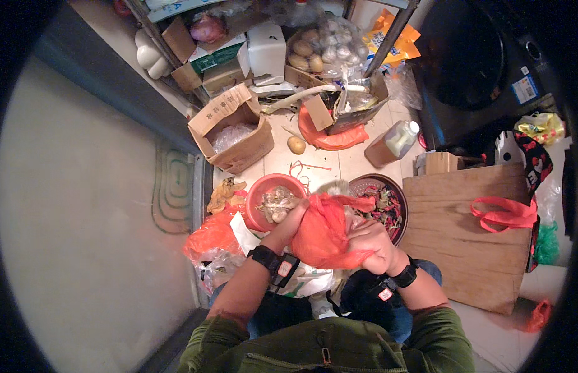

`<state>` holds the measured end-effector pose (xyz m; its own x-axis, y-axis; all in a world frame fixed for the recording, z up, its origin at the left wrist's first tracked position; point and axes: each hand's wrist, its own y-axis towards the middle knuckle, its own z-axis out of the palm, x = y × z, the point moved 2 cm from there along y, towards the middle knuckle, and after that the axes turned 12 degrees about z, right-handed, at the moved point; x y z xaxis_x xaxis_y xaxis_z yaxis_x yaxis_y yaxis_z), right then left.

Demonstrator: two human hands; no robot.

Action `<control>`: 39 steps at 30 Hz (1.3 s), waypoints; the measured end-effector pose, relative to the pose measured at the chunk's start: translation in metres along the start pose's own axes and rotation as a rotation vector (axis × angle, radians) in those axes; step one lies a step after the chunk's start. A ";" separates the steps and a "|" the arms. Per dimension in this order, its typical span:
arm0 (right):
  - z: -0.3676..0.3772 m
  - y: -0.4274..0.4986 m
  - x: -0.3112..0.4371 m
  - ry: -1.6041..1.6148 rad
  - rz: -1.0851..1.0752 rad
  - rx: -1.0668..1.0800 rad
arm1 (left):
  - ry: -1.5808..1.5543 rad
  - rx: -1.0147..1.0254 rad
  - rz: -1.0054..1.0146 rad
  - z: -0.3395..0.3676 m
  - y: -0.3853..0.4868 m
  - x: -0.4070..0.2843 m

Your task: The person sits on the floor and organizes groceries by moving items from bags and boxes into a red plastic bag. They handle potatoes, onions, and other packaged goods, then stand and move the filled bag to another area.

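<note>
A red plastic bag hangs between my hands above my knees. My right hand is closed on the bag's right edge. My left hand reaches to the bag's other side; its fingers are hidden behind the plastic. Beyond my left wrist, a pink plastic basin holds what look like garlic bulbs. A dark brown colander, holding red and greenish dried-looking peppers, sits beyond my right hand. The bag covers part of the colander.
An open cardboard box stands at the far left near a potato. A plastic jug of brown liquid is to the right. A wooden board lies right of the colander; plastic bags crowd the basin's near left.
</note>
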<state>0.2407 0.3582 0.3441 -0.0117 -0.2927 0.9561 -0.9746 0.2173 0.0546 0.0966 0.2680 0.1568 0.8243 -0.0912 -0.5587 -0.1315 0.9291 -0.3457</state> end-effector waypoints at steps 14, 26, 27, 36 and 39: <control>0.045 -0.011 0.016 -0.261 -0.176 0.167 | 0.663 0.222 -0.074 0.017 -0.019 -0.038; 0.120 -0.028 0.007 -0.090 -0.223 0.552 | 0.636 0.189 -0.328 -0.028 -0.015 0.019; 0.123 -0.030 0.007 -0.080 -0.236 0.540 | 0.546 0.136 -0.279 -0.025 -0.014 0.023; 0.122 -0.037 0.007 -0.158 -0.188 0.589 | -0.130 -0.156 -0.007 -0.026 -0.008 0.017; 0.112 -0.033 0.009 -0.150 -0.141 0.591 | -0.214 -0.141 0.053 -0.028 -0.005 -0.003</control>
<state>0.2480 0.2435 0.3189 0.1362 -0.4183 0.8981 -0.9277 -0.3719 -0.0325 0.0795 0.2535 0.1395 0.9100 0.0481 -0.4118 -0.2407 0.8701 -0.4302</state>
